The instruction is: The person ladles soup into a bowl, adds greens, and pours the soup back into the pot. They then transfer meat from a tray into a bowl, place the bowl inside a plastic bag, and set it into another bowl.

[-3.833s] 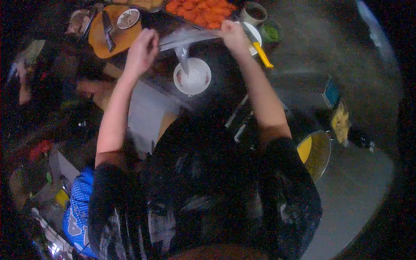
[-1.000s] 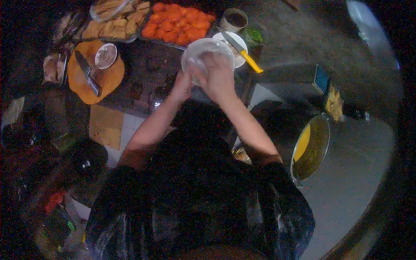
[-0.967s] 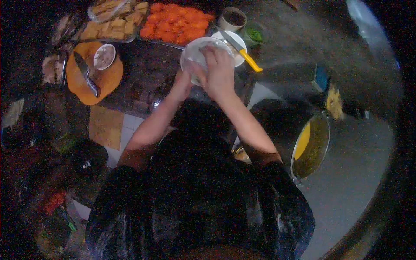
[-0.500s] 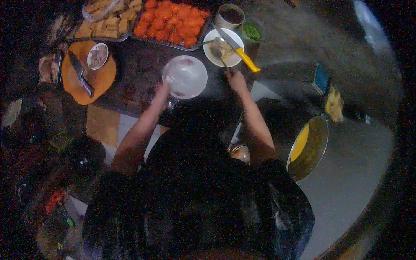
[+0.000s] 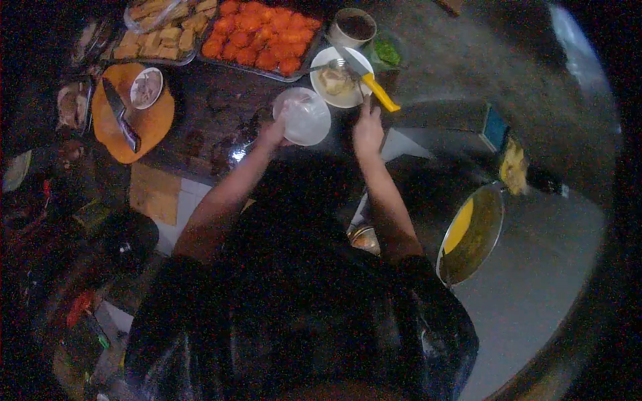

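Note:
My left hand grips the near edge of a white bowl covered with clear film and holds it tilted over the dark counter. My right hand is just to the right of the bowl, with its fingers stretched up toward the yellow handle of a knife. That knife lies across a white plate with food and a fork on it. Nothing shows in my right hand.
At the back stand a tray of orange-red pieces and a tray of tan pieces. An orange cutting board at left carries a knife and a small bowl. A cup stands behind the plate. A metal pan sits low at right.
The covered bowl was held up in both hands, then set low. Now my left hand alone holds it, farther right and tilted. My right hand has let go and moved beside the plate.

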`<move>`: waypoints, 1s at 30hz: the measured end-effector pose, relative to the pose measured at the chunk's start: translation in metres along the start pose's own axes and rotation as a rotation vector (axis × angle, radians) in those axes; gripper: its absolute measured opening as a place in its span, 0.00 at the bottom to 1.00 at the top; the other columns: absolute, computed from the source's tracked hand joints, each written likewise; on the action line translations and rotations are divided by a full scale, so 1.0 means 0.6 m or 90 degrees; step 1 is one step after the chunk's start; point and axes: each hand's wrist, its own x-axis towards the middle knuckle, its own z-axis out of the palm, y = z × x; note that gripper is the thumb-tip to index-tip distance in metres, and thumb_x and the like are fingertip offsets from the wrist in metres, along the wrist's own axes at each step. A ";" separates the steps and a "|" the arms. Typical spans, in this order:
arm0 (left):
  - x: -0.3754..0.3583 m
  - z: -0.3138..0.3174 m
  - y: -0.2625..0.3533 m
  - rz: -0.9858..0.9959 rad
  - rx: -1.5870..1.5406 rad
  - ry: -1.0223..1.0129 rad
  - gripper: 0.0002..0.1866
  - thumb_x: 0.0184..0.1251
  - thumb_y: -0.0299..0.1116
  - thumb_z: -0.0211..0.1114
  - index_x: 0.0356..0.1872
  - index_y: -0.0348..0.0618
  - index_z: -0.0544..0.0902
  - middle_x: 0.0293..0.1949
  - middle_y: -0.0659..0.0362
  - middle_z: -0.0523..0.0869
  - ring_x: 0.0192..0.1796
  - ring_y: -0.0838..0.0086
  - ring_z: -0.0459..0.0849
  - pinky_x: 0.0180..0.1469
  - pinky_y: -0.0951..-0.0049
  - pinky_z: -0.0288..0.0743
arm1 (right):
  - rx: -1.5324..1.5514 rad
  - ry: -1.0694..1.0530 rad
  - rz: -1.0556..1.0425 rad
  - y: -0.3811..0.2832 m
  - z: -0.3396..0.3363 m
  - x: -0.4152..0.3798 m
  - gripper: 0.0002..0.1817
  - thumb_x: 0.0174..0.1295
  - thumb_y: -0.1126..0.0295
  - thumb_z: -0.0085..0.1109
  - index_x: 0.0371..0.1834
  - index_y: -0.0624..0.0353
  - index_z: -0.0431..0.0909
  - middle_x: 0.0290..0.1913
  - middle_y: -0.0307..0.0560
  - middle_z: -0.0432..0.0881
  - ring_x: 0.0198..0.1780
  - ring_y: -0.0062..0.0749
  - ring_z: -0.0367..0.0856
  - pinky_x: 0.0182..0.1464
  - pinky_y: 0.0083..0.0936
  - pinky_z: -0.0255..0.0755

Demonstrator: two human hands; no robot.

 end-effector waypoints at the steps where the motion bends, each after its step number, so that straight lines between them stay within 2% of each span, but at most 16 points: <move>1: 0.000 0.002 -0.002 -0.001 0.001 0.000 0.40 0.49 0.64 0.51 0.46 0.31 0.72 0.40 0.51 0.78 0.40 0.66 0.79 0.35 0.70 0.77 | 0.000 -0.001 0.001 -0.002 -0.005 -0.002 0.28 0.49 0.78 0.42 0.58 0.55 0.57 0.46 0.62 0.66 0.38 0.52 0.74 0.37 0.39 0.70; 4: 0.012 0.008 -0.010 0.034 0.005 -0.015 0.41 0.48 0.65 0.50 0.45 0.31 0.72 0.42 0.51 0.77 0.41 0.66 0.79 0.34 0.69 0.78 | 0.034 -0.037 0.030 -0.003 -0.016 -0.020 0.29 0.48 0.78 0.43 0.59 0.55 0.56 0.45 0.63 0.66 0.38 0.53 0.74 0.37 0.40 0.70; 9: 0.032 0.013 -0.024 0.063 0.003 -0.017 0.41 0.48 0.66 0.50 0.46 0.32 0.71 0.44 0.50 0.76 0.43 0.66 0.78 0.35 0.67 0.78 | -0.005 -0.105 -0.007 0.018 -0.010 -0.054 0.31 0.46 0.78 0.47 0.59 0.57 0.55 0.45 0.60 0.67 0.37 0.53 0.74 0.37 0.40 0.71; 10: 0.037 0.015 -0.025 0.065 -0.002 -0.017 0.41 0.48 0.66 0.50 0.46 0.32 0.71 0.44 0.50 0.76 0.43 0.66 0.78 0.35 0.67 0.78 | -0.005 -0.106 -0.006 0.025 -0.009 -0.050 0.31 0.46 0.78 0.47 0.59 0.57 0.55 0.45 0.60 0.67 0.37 0.53 0.74 0.37 0.40 0.71; 12: 0.043 0.018 -0.015 0.067 -0.019 -0.014 0.41 0.48 0.66 0.49 0.47 0.32 0.71 0.43 0.50 0.76 0.43 0.65 0.78 0.35 0.66 0.77 | -0.052 0.005 -0.096 0.032 -0.013 -0.024 0.29 0.49 0.78 0.44 0.59 0.59 0.55 0.44 0.60 0.67 0.37 0.52 0.75 0.37 0.40 0.71; 15: 0.034 0.021 -0.001 0.060 -0.034 -0.013 0.41 0.49 0.66 0.49 0.47 0.32 0.70 0.43 0.50 0.77 0.43 0.65 0.78 0.35 0.66 0.77 | -0.042 -0.063 -0.034 0.020 -0.030 0.004 0.28 0.49 0.77 0.44 0.59 0.60 0.55 0.43 0.59 0.67 0.35 0.52 0.75 0.36 0.40 0.71; 18: 0.020 0.023 0.010 0.064 -0.053 -0.017 0.41 0.49 0.66 0.49 0.48 0.33 0.70 0.43 0.50 0.77 0.42 0.65 0.78 0.36 0.66 0.77 | -0.039 -0.065 -0.009 0.008 -0.023 0.023 0.28 0.49 0.78 0.44 0.58 0.60 0.56 0.43 0.60 0.67 0.34 0.52 0.75 0.35 0.39 0.72; 22: 0.083 0.017 -0.028 0.053 -0.106 -0.081 0.42 0.48 0.67 0.49 0.48 0.32 0.70 0.42 0.50 0.77 0.42 0.64 0.78 0.35 0.66 0.77 | -0.034 -0.062 0.001 0.007 -0.015 0.014 0.28 0.48 0.79 0.44 0.57 0.60 0.57 0.44 0.61 0.67 0.33 0.53 0.76 0.34 0.39 0.72; 24: 0.086 0.015 -0.023 0.027 -0.084 -0.049 0.42 0.47 0.67 0.51 0.47 0.32 0.70 0.41 0.50 0.77 0.41 0.64 0.79 0.35 0.65 0.77 | -0.085 -0.041 -0.083 0.018 -0.009 -0.010 0.26 0.49 0.79 0.41 0.57 0.59 0.58 0.44 0.62 0.66 0.36 0.52 0.75 0.35 0.39 0.72; 27: 0.066 0.013 -0.012 0.022 -0.103 -0.029 0.40 0.48 0.65 0.52 0.46 0.32 0.71 0.41 0.50 0.77 0.40 0.64 0.79 0.33 0.65 0.78 | -0.092 0.026 -0.134 0.021 -0.011 -0.018 0.26 0.50 0.79 0.40 0.57 0.58 0.58 0.44 0.62 0.67 0.39 0.51 0.74 0.35 0.39 0.72; 28: 0.075 0.013 -0.021 0.022 -0.104 -0.029 0.40 0.48 0.65 0.52 0.46 0.32 0.71 0.41 0.50 0.77 0.40 0.64 0.79 0.33 0.65 0.78 | -0.092 0.026 -0.135 0.021 -0.012 -0.014 0.26 0.50 0.79 0.40 0.57 0.58 0.58 0.44 0.62 0.67 0.39 0.51 0.74 0.35 0.39 0.72; 30: 0.097 0.012 -0.040 0.039 -0.143 -0.041 0.38 0.48 0.63 0.53 0.46 0.33 0.71 0.41 0.51 0.77 0.40 0.64 0.79 0.33 0.64 0.78 | -0.053 -0.060 -0.110 -0.003 -0.039 0.005 0.25 0.51 0.78 0.41 0.56 0.57 0.59 0.42 0.61 0.67 0.40 0.50 0.74 0.34 0.39 0.72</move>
